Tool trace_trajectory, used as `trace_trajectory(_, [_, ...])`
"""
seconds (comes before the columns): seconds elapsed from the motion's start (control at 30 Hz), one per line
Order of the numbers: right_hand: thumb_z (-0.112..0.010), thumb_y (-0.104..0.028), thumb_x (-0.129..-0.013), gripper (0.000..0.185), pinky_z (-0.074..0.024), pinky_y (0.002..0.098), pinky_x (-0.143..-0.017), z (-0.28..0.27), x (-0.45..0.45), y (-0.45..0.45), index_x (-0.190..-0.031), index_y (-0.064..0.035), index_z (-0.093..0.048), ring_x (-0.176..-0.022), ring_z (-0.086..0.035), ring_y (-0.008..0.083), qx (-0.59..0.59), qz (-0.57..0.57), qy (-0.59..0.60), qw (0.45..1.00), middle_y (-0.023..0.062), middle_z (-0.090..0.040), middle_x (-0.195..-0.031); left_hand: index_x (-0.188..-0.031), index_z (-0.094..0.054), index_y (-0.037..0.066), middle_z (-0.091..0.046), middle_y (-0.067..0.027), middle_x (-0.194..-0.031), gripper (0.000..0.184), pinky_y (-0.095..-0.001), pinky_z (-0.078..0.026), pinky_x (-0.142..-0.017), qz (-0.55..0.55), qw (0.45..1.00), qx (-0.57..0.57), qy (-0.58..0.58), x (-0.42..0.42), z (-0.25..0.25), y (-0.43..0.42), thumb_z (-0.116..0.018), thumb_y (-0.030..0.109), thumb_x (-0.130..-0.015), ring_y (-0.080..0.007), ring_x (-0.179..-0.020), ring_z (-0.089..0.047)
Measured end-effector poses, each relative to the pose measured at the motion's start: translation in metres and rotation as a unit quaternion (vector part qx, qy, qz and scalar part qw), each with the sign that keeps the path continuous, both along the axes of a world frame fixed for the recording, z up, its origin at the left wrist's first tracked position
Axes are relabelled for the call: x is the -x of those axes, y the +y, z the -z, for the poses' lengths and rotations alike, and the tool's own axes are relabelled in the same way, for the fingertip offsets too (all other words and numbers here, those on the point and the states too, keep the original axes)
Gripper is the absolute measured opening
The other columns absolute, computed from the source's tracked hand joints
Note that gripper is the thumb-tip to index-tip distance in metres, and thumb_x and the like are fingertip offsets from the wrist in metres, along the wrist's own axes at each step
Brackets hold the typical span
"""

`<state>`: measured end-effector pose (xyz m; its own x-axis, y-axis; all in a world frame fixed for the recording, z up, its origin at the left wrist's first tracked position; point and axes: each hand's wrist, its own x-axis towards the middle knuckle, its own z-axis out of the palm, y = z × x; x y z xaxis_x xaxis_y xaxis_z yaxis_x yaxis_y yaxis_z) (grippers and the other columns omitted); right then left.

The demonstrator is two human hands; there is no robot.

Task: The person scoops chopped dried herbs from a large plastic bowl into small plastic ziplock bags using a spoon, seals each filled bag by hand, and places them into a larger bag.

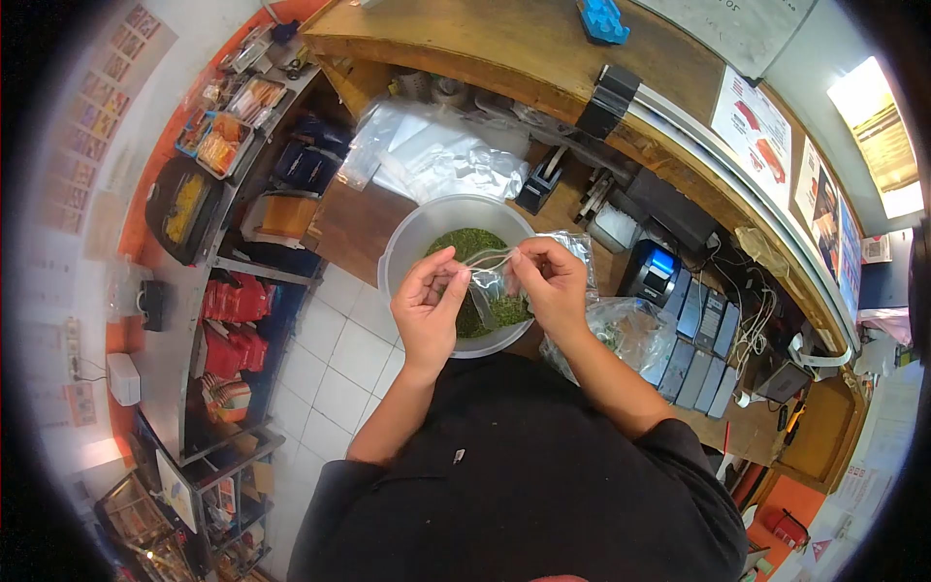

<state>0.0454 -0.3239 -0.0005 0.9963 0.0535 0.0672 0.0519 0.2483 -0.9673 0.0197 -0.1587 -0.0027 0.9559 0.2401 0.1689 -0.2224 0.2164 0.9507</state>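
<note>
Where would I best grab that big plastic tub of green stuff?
Probably by the tub's rim, reaching from left and right: its wide, round opening faces up and the left edge is bare, though a clear bag lies close on the right.

Brown desk holds tape dispenser; plastic bags left of dispenser, blue-topped machine right, flat dark blocks farther right.

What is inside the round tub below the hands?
In the tub lies loose green material; the clear plastic and left hand hide parts. Anything underneath cannot be seen.
</note>
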Motion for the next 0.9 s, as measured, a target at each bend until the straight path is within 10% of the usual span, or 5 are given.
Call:
trace_trajectory(0.5, [-0.067,-0.004,-0.092,0.008,-0.0481,0.0212,-0.061,-0.002,0.017,-0.014,-0.099,0.0008,-0.065,-0.072,-0.059,0.0046,0.060,-0.088,0.050,0.993,0.0005,-0.066,-0.087,-0.125,-0.062,-0.002,-0.062,-0.0042,-0.100,0.037,-0.0233,-0.048,-0.078,0.110,0.994,0.018,0.013,0.003,0.001,-0.011,-0.064,-0.010,-0.089,-0.0094,-0.089,-0.059])
trace_trajectory(0.8, [-0.064,-0.004,-0.096,0.012,-0.0521,0.0239,-0.065,-0.006,0.052,-0.097,-0.105,0.0019,-0.068,-0.076,-0.065,0.0094,0.104,-0.176,0.121,0.971,0.0065,-0.072,-0.091,-0.121,-0.066,0.000,-0.073,-0.0112,-0.102,0.036,-0.0300,-0.049,-0.089,0.238,0.954,-0.180,-0.021,0.009,0.008,-0.031,-0.074,0.001,-0.086,-0.0168,-0.097,-0.064])
trace_trajectory(0.9, [-0.064,-0.004,-0.096,0.014,-0.0525,0.0244,-0.069,0.016,0.074,-0.140,-0.108,0.0019,-0.070,-0.077,-0.065,0.0105,0.114,-0.066,0.134,0.982,0.0074,-0.072,-0.091,-0.130,-0.061,0.001,-0.072,-0.0106,-0.115,0.043,-0.0325,-0.047,-0.095,0.263,0.951,-0.163,-0.003,0.006,0.012,-0.036,-0.072,0.002,-0.088,-0.0187,-0.106,-0.063])
